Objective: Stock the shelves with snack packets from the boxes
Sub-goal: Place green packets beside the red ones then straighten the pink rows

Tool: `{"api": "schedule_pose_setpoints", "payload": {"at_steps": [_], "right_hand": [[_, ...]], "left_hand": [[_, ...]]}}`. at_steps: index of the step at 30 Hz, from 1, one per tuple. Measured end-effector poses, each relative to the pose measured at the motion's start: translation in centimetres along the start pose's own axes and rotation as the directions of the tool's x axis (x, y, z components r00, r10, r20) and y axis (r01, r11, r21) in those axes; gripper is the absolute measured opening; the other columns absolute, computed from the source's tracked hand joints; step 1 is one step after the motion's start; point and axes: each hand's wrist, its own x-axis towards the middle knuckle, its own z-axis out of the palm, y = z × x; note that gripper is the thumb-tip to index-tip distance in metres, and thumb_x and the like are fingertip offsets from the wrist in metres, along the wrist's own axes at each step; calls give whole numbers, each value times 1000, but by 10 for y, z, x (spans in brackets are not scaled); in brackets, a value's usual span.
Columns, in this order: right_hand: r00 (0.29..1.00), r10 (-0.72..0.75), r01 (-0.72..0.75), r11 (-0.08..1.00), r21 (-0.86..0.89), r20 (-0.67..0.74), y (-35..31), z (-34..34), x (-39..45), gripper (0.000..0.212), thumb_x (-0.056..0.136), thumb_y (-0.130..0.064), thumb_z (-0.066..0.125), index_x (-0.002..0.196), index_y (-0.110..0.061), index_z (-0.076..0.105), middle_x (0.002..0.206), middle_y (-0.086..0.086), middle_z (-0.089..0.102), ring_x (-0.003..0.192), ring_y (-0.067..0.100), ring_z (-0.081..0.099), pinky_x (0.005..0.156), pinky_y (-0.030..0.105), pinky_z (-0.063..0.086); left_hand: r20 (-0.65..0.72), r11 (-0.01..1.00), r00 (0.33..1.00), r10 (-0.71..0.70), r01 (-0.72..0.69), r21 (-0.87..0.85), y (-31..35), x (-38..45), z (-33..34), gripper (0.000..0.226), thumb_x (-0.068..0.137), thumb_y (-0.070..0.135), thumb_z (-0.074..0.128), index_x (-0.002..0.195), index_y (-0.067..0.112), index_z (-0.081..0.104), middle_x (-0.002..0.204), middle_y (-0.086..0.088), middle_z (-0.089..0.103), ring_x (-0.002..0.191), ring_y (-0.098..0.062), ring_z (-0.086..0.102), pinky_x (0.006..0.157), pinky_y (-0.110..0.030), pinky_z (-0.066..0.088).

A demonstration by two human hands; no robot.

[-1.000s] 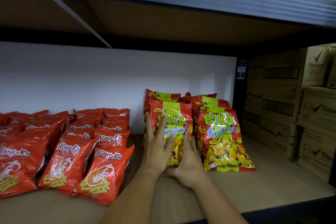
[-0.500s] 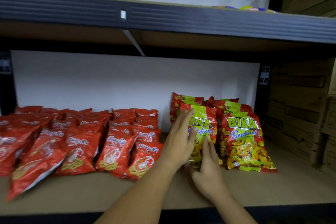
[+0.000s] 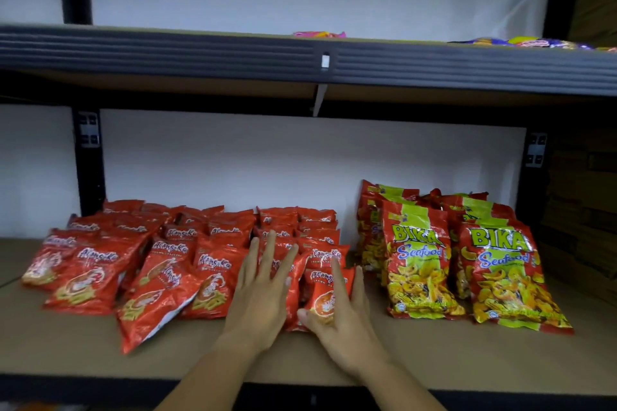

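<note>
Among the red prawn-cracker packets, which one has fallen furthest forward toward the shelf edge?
The red packet left of the left hand: it lies tilted, its bottom corner nearer the shelf's front edge than any other.

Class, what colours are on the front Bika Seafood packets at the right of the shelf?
Red with lime-green bands on the Bika Seafood packets; head view shows it best.

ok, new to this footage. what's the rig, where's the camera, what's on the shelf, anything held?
There is no robot: a person works bare-handed, filmed by one wide-angle camera on their head, looking forward and down. Both arms reach onto a wooden shelf. Red prawn-snack packets lie in rows on the left, and red-and-green BIKA Seafood packets stand on the right. The left hand lies flat, fingers straight, on the red packets. The right hand touches the front red packet, thumb at its lower edge; a true grip is not clear. More packets lie on the shelf above.
</note>
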Motion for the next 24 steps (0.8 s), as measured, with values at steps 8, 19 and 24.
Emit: {"api": "schedule_pose_setpoints", "payload": {"at_steps": [8, 19, 24], "right_hand": [[993, -109, 116, 977, -182, 48, 23, 8, 36, 88, 85, -73, 51, 139, -68, -19, 150, -14, -45, 151, 31, -4, 118, 48, 22], [988, -157, 150, 967, -207, -17, 23, 11, 49, 100, 80, -71, 61, 143, -63, -16, 152, -12, -43, 151, 31, 2, 118, 49, 26], [985, -152, 127, 958, -258, -80, 16, 2, 44, 124, 54, -95, 55, 145, -57, -21, 151, -9, -46, 149, 25, -25, 121, 56, 8]], "left_hand": [[-45, 981, 997, -59, 67, 180, -16, 19, 31, 55, 102, 39, 26, 157, 33, 23, 167, -7, 13, 153, -36, 0, 117, -66, 12], [1, 972, 998, -64, 62, 225, -24, 30, 37, 62, 102, 62, 6, 158, 35, 15, 166, -8, 17, 154, -34, 1, 119, -64, 5], [-50, 977, 994, 93, -82, 196, -23, 38, 13, 62, 103, 58, 3, 159, 33, 6, 167, -4, 8, 154, -23, -5, 123, -54, 4]]}}
